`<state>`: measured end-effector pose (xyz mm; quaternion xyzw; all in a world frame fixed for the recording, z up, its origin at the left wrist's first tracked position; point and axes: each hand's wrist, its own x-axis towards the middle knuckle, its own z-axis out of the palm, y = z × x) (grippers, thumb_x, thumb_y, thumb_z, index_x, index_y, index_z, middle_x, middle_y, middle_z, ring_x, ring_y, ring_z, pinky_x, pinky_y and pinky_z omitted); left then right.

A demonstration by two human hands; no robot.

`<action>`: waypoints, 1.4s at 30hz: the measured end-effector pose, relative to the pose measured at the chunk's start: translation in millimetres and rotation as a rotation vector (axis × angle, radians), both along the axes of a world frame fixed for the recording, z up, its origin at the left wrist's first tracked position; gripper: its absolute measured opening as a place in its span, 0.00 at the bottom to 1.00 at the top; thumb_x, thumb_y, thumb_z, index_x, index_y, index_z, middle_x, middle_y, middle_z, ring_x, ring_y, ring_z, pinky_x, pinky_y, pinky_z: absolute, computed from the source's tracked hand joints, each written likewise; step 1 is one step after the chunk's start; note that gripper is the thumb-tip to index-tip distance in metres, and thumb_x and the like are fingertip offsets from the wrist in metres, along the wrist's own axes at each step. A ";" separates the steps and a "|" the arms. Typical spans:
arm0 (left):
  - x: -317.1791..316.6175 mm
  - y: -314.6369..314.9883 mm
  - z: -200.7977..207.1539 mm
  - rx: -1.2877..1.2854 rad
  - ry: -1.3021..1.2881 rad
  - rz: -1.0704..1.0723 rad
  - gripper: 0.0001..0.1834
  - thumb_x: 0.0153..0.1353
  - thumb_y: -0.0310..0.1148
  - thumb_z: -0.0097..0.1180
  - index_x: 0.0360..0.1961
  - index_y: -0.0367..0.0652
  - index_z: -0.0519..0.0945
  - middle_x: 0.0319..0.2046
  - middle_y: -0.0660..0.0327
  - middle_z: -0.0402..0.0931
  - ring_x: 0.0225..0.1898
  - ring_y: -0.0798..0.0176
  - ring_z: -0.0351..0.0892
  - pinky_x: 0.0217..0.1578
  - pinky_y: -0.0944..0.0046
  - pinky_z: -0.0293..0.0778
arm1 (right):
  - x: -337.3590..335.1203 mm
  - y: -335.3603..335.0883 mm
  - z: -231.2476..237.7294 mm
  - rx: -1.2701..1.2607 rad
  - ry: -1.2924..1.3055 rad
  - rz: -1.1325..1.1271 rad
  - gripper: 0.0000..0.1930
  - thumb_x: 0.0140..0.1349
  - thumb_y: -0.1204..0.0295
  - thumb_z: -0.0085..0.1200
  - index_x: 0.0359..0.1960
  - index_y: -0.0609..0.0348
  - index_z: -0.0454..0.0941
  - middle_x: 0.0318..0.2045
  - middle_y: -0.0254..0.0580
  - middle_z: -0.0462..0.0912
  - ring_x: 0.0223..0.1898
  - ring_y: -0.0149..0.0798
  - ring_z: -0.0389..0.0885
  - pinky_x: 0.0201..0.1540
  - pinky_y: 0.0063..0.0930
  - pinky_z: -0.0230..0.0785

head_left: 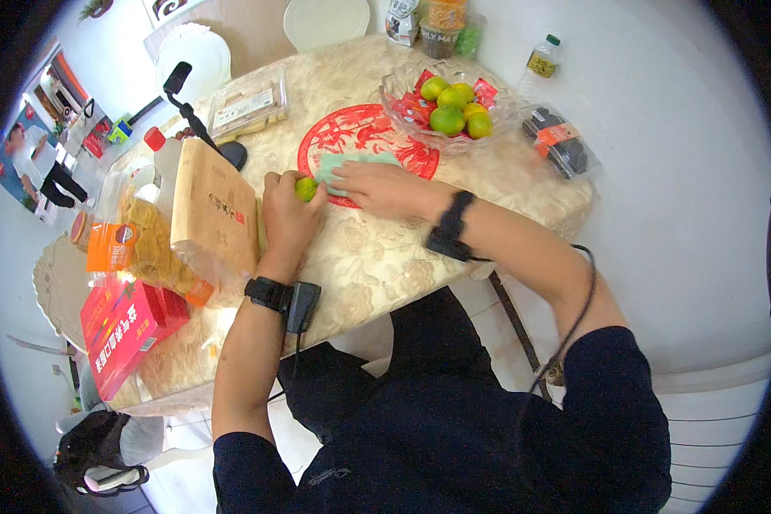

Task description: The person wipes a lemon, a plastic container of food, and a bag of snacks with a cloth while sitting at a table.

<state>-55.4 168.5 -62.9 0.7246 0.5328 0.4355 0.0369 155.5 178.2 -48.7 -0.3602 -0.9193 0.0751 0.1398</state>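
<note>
Here the left hand point(288, 210) fingers grasp a round green citrus point(306, 188); right hand point(377, 187) flat on pale cloth point(351, 163).

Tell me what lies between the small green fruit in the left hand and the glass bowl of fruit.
In the head view, a pale green cloth under the right hand, lying on a red paper-cut mat.

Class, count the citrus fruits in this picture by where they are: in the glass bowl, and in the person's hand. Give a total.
In the glass bowl: 5 green-yellow citrus fruits
In the left hand: 1 green citrus fruit
Total: 6
The right hand lies flat on a pale green cloth and holds no fruit.
</note>
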 end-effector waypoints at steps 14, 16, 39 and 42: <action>0.3 15.0 0.4 -0.304 -0.804 -0.034 0.21 0.62 0.42 0.56 0.41 0.30 0.77 0.37 0.50 0.78 0.39 0.58 0.77 0.42 0.60 0.72 | 116.6 -63.6 3.4 0.015 0.046 -0.417 0.24 0.64 0.69 0.48 0.63 0.57 0.72 0.65 0.54 0.69 0.69 0.53 0.61 0.71 0.43 0.53; 1.2 16.8 -1.4 -0.358 -0.898 -0.039 0.22 0.64 0.43 0.54 0.42 0.30 0.77 0.36 0.51 0.79 0.39 0.59 0.77 0.43 0.61 0.72 | 108.7 -64.7 -2.0 -0.051 0.112 -0.396 0.24 0.63 0.69 0.48 0.62 0.57 0.73 0.65 0.54 0.69 0.69 0.54 0.61 0.71 0.44 0.53; -1.1 8.2 10.6 -0.442 -1.062 -0.013 0.19 0.68 0.47 0.47 0.33 0.41 0.74 0.22 0.64 0.68 0.18 0.69 0.66 0.18 0.67 0.61 | 8.9 -130.3 -8.4 0.154 0.046 -0.062 0.23 0.59 0.72 0.51 0.58 0.60 0.73 0.63 0.51 0.70 0.67 0.53 0.64 0.67 0.49 0.60; -1.7 8.6 11.4 -0.480 -1.024 -0.002 0.18 0.68 0.47 0.47 0.36 0.42 0.75 0.23 0.64 0.68 0.18 0.69 0.65 0.17 0.69 0.61 | 94.3 -114.3 -15.5 0.168 0.032 -0.261 0.23 0.58 0.75 0.48 0.57 0.61 0.75 0.63 0.52 0.72 0.67 0.52 0.65 0.67 0.46 0.60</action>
